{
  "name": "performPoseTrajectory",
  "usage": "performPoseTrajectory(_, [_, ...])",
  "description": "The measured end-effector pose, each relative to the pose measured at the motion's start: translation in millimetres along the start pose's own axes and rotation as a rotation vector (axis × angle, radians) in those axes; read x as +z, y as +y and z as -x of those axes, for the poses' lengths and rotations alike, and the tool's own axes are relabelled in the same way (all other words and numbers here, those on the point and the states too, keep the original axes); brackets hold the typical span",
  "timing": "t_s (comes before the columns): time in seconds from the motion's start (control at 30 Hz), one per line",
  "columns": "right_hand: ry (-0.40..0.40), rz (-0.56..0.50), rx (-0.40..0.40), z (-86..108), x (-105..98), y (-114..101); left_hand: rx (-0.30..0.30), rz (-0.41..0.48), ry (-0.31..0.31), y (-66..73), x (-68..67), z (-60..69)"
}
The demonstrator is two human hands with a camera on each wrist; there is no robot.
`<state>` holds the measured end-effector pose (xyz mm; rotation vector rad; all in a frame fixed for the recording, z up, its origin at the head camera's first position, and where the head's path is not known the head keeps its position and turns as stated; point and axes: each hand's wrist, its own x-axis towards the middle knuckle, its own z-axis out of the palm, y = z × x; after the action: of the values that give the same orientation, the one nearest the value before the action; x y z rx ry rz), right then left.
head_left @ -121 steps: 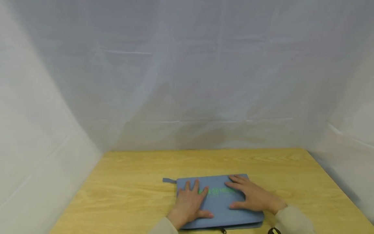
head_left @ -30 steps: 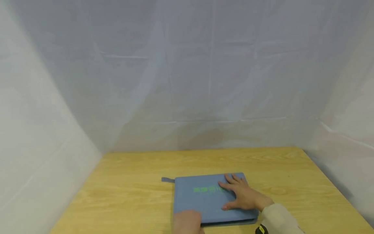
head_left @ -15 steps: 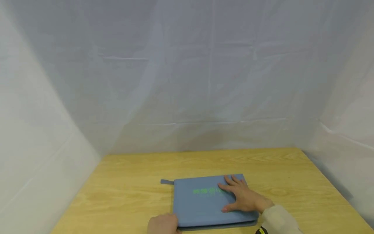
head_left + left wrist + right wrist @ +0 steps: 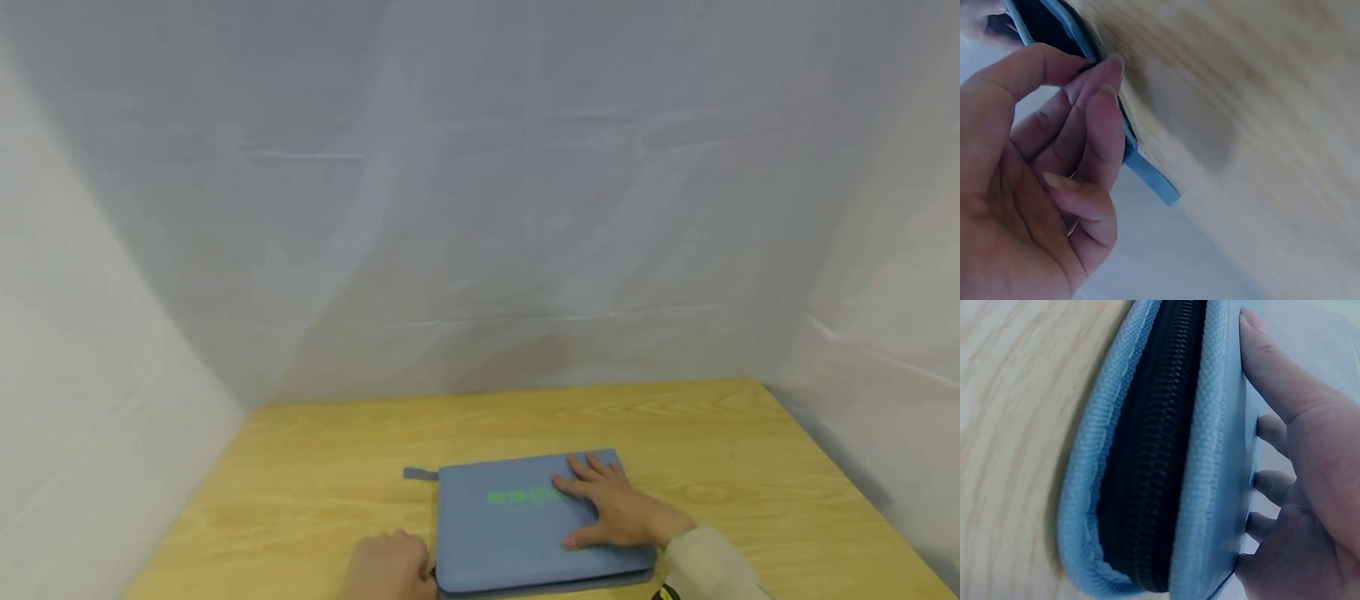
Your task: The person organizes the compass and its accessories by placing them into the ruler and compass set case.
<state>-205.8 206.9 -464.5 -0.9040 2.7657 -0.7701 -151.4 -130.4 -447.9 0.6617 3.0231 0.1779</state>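
A blue zip-up file bag (image 4: pixel 495 533) with green lettering lies flat on the wooden table. At its near left corner my left hand (image 4: pixel 390 568) pinches the dark zipper pull (image 4: pixel 433 572), which is mostly covered by the fingers; in the left wrist view, thumb and fingertips meet at the bag's edge. My right hand (image 4: pixel 618 507) rests spread on the right part of the top cover, pressing it with straight fingers. Along the near right side, the right wrist view shows black zipper teeth (image 4: pixel 1160 456) meshed between two blue piped edges. A blue fabric loop (image 4: pixel 420 474) sticks out at the far left corner.
The yellow wood-grain table (image 4: pixel 315 467) extends on all sides of the bag. Pale plastic sheeting (image 4: pixel 480 208) hangs behind it and along both sides.
Four seconds ago both hands lay spread on the bag and the zipper pull hung near the middle front. My left hand has since moved left along the front edge to the corner; the right stays put.
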Motion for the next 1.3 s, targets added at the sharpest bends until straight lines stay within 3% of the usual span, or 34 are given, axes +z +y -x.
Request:
performPoseTrajectory(0.33, [-0.01, -0.026, -0.005, -3.4, 2, -3, 0.062, 0.097, 0.03, -24.4, -9.7, -18.6])
performPoseTrajectory(0.57, [-0.025, -0.043, -0.021, -5.9, 5, -5, 0.066, 0.045, 0.081, -36.4, -12.8, -34.4])
performPoseTrajectory(0.83, [-0.029, -0.043, -0.012, -7.7, 5, -7, 0.046, -0.022, 0.098, -46.9, -15.6, -51.9])
performPoseTrajectory(1.13, [-0.02, -0.041, -0.007, -5.8, 3, -5, 0.012, -0.071, 0.105, -46.7, -18.7, -78.4])
performPoseTrajectory(1.3, [-0.019, -0.033, -0.015, -4.4, 4, -6, -0.008, -0.122, 0.104, -46.2, -20.6, -85.9])
